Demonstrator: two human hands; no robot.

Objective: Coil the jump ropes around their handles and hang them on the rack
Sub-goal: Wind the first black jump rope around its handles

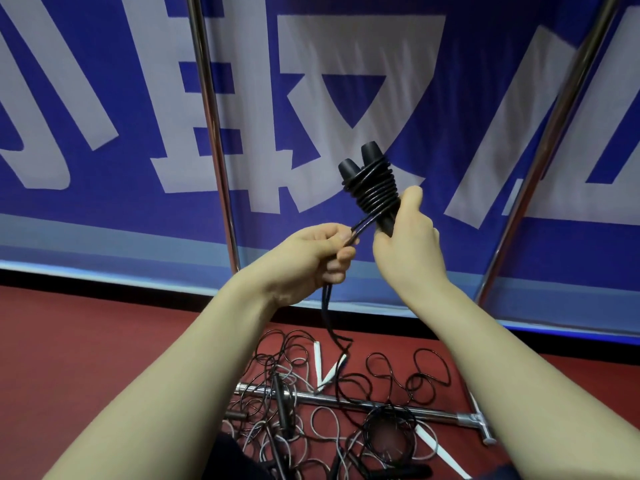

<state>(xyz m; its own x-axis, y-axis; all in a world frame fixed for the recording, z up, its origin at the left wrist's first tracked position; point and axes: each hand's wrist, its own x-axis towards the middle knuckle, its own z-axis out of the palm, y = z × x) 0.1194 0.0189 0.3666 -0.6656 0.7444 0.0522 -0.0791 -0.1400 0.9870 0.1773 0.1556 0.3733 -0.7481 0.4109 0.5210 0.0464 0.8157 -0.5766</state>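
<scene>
Down by the person's feet, on the red floor (86, 341), lies a messy pile of thin black and white jump ropes (391, 372), all looped over each other. A few long white handles (330, 370) poke out of it. A shiny metal bar (322, 399) lies flat under some loops, with a short cross piece at its right end.

Higher up, two bare arms reach forward. The left hand (311, 258) has its fingers curled tight round a thin black rope (327, 313), and the thumb presses it against the first finger. Two strands run side by side there. From the bottom of that fist the rope hangs down to the pile. From the top it goes a short way up to two fat black handles (367, 171) held side by side. The right hand (405, 247) grips the low ends of those handles, fingers wrapped round them, thumb lying up along the side. The rope goes round and round both handles in neat rings, just under their wide tops.

Behind the hands stand two shiny metal poles (211, 133), both leaning. Behind them hangs a big blue banner (450, 81) with huge white letters
</scene>
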